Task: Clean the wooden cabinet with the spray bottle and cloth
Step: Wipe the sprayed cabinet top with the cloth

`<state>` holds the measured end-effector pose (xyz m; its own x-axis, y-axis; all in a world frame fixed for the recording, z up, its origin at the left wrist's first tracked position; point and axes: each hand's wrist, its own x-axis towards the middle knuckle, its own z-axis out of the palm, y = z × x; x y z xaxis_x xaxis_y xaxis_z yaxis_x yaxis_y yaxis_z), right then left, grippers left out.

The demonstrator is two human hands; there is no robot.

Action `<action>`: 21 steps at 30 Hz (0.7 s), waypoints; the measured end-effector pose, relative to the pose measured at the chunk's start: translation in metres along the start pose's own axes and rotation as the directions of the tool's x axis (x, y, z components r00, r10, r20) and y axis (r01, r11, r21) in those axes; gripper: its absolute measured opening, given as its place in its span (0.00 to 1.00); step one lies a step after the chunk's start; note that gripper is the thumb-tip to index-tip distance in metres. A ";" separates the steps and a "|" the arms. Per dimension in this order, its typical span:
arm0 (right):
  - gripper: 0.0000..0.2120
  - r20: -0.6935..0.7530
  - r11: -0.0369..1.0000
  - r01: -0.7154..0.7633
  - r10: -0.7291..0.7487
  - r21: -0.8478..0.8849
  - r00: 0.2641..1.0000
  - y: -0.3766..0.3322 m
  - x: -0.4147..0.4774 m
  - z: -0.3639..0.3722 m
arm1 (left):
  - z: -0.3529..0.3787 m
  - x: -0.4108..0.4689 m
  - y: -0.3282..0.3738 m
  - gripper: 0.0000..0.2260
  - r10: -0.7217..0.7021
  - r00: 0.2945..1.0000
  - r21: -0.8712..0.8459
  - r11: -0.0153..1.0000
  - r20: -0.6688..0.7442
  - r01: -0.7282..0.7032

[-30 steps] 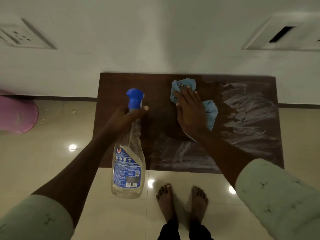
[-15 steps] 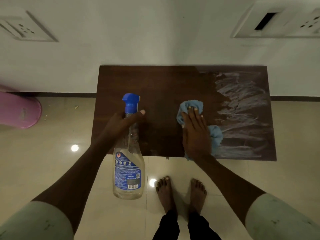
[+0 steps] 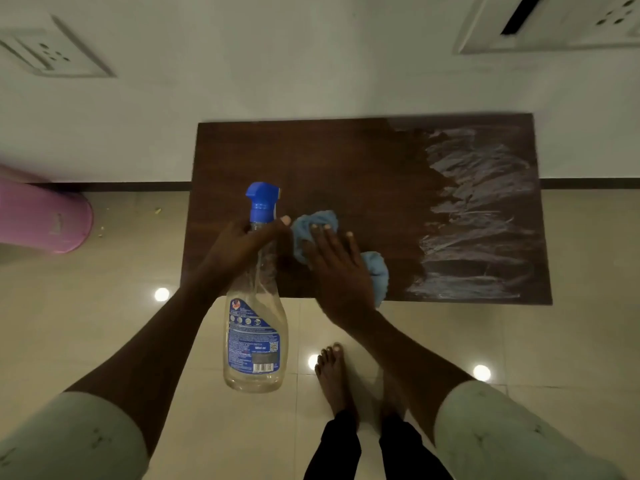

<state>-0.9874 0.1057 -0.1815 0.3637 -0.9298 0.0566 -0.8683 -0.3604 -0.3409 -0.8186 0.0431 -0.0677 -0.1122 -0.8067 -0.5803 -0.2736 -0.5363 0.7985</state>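
Pressing the crumpled blue cloth (image 3: 304, 228), right fingers (image 3: 327, 242) lie straight (left fingers (image 3: 268, 228) clamp bottle (image 3: 256, 336)).

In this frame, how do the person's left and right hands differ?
The left hand curls around the neck of the spray bottle; the right hand lies flat with straight fingers. The left hand holds its bottle in the air; the right hand presses the blue cloth onto the wooden cabinet. Both are bare.
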 end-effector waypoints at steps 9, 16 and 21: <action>0.23 -0.091 0.980 -0.152 0.164 0.129 0.982 0.025 -0.012 -0.003 | 0.037 0.005 0.000 0.21 -0.032 0.997 -0.068 0.997 0.069 0.037; 0.20 -0.031 0.900 -0.059 0.081 0.432 0.996 0.035 0.009 -0.011 | 0.051 0.015 0.016 0.31 0.029 0.997 0.016 0.999 0.077 -0.030; 0.18 0.244 0.367 -0.466 0.511 0.805 0.824 0.106 0.034 -0.110 | 0.089 0.025 0.043 0.25 0.032 0.995 0.071 0.997 0.094 -0.039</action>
<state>-1.1041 0.0282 -0.1121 -0.0615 -0.9321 -0.3569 -0.2170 0.3615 -0.9068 -0.9179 0.0221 -0.0616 -0.2105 -0.7962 -0.5672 -0.3361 -0.4859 0.8068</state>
